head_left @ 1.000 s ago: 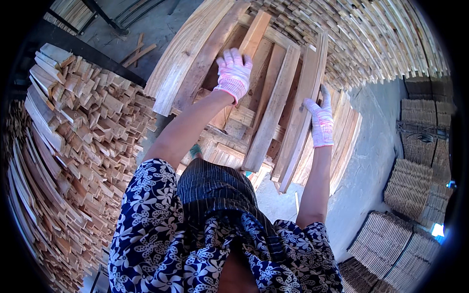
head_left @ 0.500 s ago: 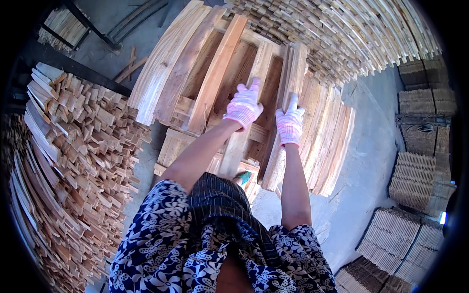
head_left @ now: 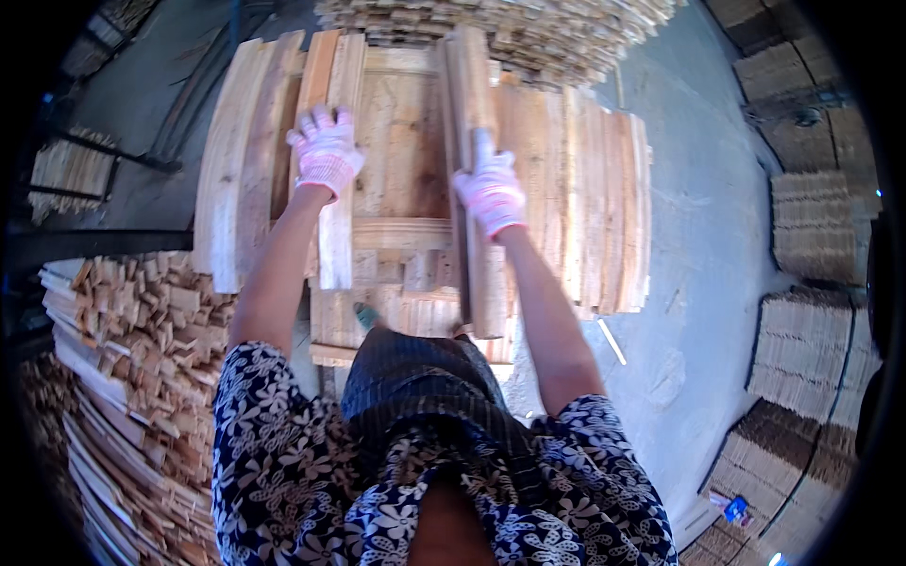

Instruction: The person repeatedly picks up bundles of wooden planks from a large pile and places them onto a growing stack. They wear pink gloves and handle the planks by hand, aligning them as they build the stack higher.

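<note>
My left hand (head_left: 326, 151), in a white-and-pink knit glove, rests with fingers spread across a pale plank (head_left: 337, 247) and the reddish plank (head_left: 319, 71) beside it. To the right, my gloved right hand (head_left: 493, 193) straddles a narrow upright-lying plank (head_left: 486, 283), thumb on its left side, index finger stretched along the top. Darker board edges show just left of that plank. Between my hands, wide boards (head_left: 401, 141) lie lower down, with a crosspiece (head_left: 401, 233) near their front end.
Pale planks lie side by side at the left (head_left: 231, 170) and the right (head_left: 604, 208) of the pile. Cut wood is heaped in a stack (head_left: 142, 340) at lower left. More boards (head_left: 528, 38) are stacked beyond. Bundled slats (head_left: 816, 226) line the right side of the grey floor (head_left: 689, 217).
My left hand and the pale plank have moved left, up against the reddish plank, widening the gap. Its fingers have spread. The view has shifted; my right hand stays on its plank.
</note>
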`<state>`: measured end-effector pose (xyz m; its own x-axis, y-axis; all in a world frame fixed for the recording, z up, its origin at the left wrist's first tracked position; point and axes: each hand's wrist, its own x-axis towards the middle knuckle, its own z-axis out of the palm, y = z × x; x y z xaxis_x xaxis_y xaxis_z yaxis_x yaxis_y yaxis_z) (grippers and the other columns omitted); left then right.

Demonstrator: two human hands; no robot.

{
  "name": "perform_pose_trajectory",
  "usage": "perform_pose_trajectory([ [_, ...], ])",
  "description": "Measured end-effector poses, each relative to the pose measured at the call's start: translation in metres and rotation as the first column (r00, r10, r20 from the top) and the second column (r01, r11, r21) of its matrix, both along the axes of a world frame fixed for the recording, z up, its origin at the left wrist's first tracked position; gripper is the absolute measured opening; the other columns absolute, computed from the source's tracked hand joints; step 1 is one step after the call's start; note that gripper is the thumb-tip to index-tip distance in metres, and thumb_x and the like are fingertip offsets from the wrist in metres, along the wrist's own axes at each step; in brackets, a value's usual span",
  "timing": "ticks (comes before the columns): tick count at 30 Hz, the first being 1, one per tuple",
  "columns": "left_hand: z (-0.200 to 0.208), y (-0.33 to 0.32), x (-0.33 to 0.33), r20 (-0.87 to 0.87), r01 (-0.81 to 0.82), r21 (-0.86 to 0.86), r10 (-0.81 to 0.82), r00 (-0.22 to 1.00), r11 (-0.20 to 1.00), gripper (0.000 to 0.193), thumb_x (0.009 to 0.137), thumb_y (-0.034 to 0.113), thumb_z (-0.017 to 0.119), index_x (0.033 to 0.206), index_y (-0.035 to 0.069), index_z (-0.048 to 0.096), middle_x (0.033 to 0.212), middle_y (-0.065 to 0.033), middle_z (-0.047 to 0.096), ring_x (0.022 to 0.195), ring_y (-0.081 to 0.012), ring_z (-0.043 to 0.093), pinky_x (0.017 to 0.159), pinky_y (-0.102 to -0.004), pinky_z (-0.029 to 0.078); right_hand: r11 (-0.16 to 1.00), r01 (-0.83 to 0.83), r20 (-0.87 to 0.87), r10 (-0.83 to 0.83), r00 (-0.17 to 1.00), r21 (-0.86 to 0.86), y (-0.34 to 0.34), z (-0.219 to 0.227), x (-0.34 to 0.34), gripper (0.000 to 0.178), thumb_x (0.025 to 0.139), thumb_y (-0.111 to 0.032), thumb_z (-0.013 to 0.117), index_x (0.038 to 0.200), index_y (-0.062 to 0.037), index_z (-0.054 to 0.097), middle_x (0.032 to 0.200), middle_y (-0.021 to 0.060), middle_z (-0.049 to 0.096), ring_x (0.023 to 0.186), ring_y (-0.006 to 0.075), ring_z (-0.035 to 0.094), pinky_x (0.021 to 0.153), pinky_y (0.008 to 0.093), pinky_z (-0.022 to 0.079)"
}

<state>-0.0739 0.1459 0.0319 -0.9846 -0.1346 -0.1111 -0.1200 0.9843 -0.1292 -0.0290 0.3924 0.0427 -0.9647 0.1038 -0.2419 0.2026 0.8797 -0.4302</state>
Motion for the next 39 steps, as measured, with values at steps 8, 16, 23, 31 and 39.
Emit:
perform_pose_trajectory([
  [8, 0.005, -0.025, -0.002, 0.087, -0.002, -0.045, 0.006, 0.996, 0.999, 0.080, 0.087, 0.040, 0.068, 0.153, 0.012, 0.033, 0.161, -0.0196, 0.027, 0.150, -0.0438, 0.024, 0.108, -0.0712, 0.028, 0.957, 0.060, -0.066, -0.081, 0.995, -0.283, 0.133, 0.008, 0.058, 0.082, 0.083, -0.015, 0.076, 0.156, -0.0168, 0.039, 0.139, 0.0226, 0.055, 0.126, 0.0371, 0.057, 0.106, 0.0428, 0.049],
  [16, 0.005, 0.112, 0.046, -0.077, 0.168, 0.473, -0.149, 0.986, 0.865, 0.078, 0.092, 0.050, 0.060, 0.154, 0.010, 0.035, 0.145, -0.0306, 0.043, 0.136, -0.0479, 0.045, 0.110, -0.0560, 0.040, 0.917, 0.138, -0.066, -0.122, 0.990, 0.375, 0.193, -0.091, 0.095, 0.076, 0.089, -0.031, 0.068, 0.156, -0.0354, 0.033, 0.132, 0.0230, 0.051, 0.119, 0.0453, 0.055, 0.100, 0.0592, 0.048],
  [23, -0.042, 0.179, 0.036, 0.039, -0.142, 0.661, 0.156, 0.987, 0.737, 0.081, 0.090, 0.041, 0.065, 0.158, 0.015, 0.029, 0.141, -0.0343, 0.043, 0.127, -0.0493, 0.052, 0.105, -0.0527, 0.046, 0.985, 0.117, 0.060, -0.125, 0.990, 0.125, 0.217, -0.074, 0.077, 0.072, 0.091, -0.028, 0.067, 0.155, -0.0324, 0.035, 0.130, 0.0225, 0.054, 0.120, 0.0426, 0.056, 0.099, 0.0545, 0.049],
  [31, -0.047, 0.156, 0.085, -0.210, 0.103, 0.901, 0.216, 0.954, 0.421, 0.079, 0.085, 0.016, 0.075, 0.154, 0.011, 0.037, 0.147, -0.0266, 0.045, 0.130, -0.0399, 0.053, 0.111, -0.0447, 0.044, 0.445, 0.222, 0.124, -0.239, 0.963, -0.868, 0.238, -0.023, 0.041, 0.069, 0.094, -0.015, 0.068, 0.156, -0.0106, 0.039, 0.094, 0.0049, 0.062, 0.076, 0.0121, 0.061, 0.066, 0.0280, 0.052],
  [39, 0.011, 0.131, 0.121, 0.054, 0.134, 0.920, 0.458, 0.887, -0.368, 0.084, 0.080, -0.011, 0.072, 0.154, 0.005, 0.035, 0.142, -0.0116, 0.051, 0.128, -0.0206, 0.051, 0.105, -0.0327, 0.050, 0.720, -0.032, -0.229, -0.179, 0.957, -0.694, 0.072, -0.031, -0.013, 0.071, 0.096, -0.030, 0.066, 0.157, -0.0089, 0.037, 0.134, 0.0186, 0.063, 0.111, 0.0272, 0.063, 0.093, 0.0434, 0.053],
])
